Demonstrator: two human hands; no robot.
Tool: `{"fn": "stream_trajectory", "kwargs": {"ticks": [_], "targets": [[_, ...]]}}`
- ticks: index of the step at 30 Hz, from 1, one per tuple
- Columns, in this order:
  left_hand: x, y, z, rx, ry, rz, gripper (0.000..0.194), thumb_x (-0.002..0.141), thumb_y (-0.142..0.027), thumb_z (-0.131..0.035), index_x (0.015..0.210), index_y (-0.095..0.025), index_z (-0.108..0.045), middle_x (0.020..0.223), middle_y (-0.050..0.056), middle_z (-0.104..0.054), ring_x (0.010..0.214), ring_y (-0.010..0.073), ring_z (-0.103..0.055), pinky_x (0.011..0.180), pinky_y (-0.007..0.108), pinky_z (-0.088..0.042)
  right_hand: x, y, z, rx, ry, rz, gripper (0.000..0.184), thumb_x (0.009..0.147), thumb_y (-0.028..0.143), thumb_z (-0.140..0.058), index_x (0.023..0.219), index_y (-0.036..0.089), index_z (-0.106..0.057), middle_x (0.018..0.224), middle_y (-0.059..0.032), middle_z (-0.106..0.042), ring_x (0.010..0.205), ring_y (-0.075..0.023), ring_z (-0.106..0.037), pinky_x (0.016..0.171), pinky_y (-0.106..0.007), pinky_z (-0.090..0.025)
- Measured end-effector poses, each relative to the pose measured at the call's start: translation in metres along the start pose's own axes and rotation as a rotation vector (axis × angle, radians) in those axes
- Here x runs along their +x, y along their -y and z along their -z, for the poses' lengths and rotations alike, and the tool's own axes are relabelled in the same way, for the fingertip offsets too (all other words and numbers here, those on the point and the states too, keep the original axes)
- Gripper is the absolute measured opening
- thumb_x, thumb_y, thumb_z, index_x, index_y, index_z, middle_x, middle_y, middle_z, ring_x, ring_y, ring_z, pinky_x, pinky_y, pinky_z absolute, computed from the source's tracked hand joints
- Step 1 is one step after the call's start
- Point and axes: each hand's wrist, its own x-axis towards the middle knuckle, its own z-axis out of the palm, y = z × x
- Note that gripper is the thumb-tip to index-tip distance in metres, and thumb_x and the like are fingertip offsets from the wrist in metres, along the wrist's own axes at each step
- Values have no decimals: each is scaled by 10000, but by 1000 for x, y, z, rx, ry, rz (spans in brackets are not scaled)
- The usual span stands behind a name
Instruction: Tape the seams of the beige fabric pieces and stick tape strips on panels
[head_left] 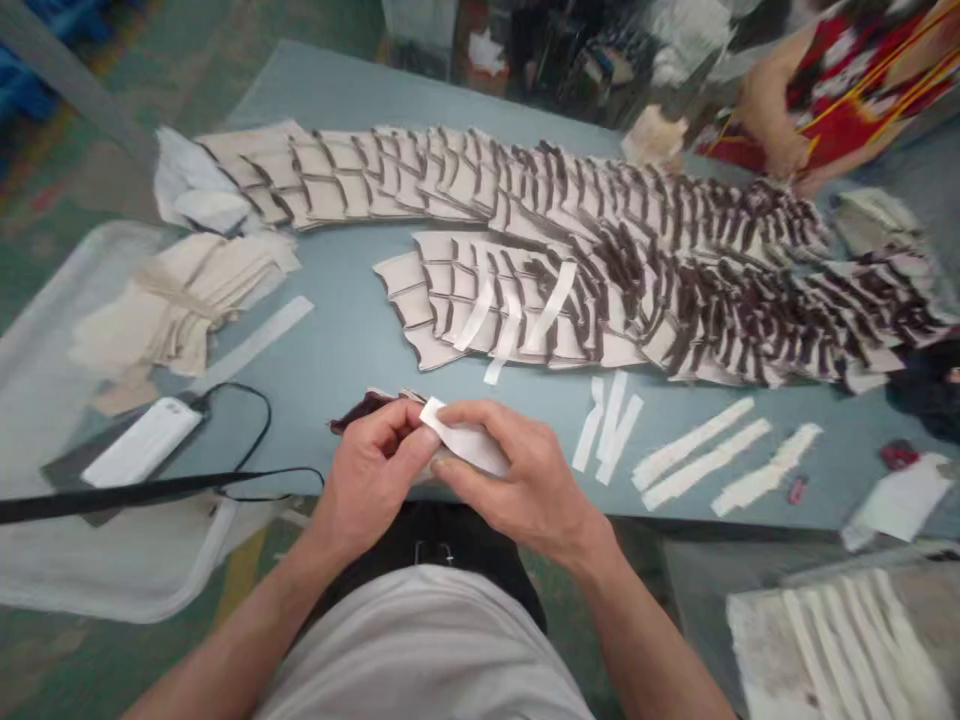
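Note:
Near the table's front edge my left hand pinches a beige fabric piece with dark brown edging, most of it hidden behind the fingers. My right hand is closed on a white strip, whose left end meets the left fingertips. The two hands almost touch. Beyond them lie overlapping rows of beige pieces with dark brown edging. Three loose white strips rest across the nearer row.
More white strips lie to the right on the blue-grey table. A bundle of beige pieces, a white phone-like device with a black cord and a white tub are at left. Another person's hand works at the far right.

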Motion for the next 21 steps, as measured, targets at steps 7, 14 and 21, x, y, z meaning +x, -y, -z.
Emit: {"fn": "stream_trajectory", "kwargs": {"ticks": [7, 14, 21], "targets": [[2, -7, 0, 92, 26, -91, 264, 938, -394, -621, 768, -197, -664, 727, -13, -613, 673, 159, -528, 638, 283, -427, -5, -6, 0, 6, -28, -26, 133, 1002, 233, -706, 1129, 205, -730, 1058, -54, -823, 948, -196, -772, 868, -304, -567], [-1, -5, -1, 145, 49, -160, 227, 951, -338, -634, 808, -183, -718, 789, 13, -719, 704, 162, -600, 667, 272, -458, -1, -7, 1, -31, -110, 61, 150, 1027, 157, -625, 899, 220, -670, 938, -47, -749, 933, -197, -680, 906, -356, -502], [-1, -4, 1, 33, 10, -33, 272, 905, -409, -671, 796, -166, -722, 749, 18, -712, 653, 158, -584, 621, 267, -450, 1, -8, -8, 24, -143, -202, 159, 956, 231, -590, 812, 224, -658, 820, -17, -711, 819, -187, -639, 805, -327, -473]]}}
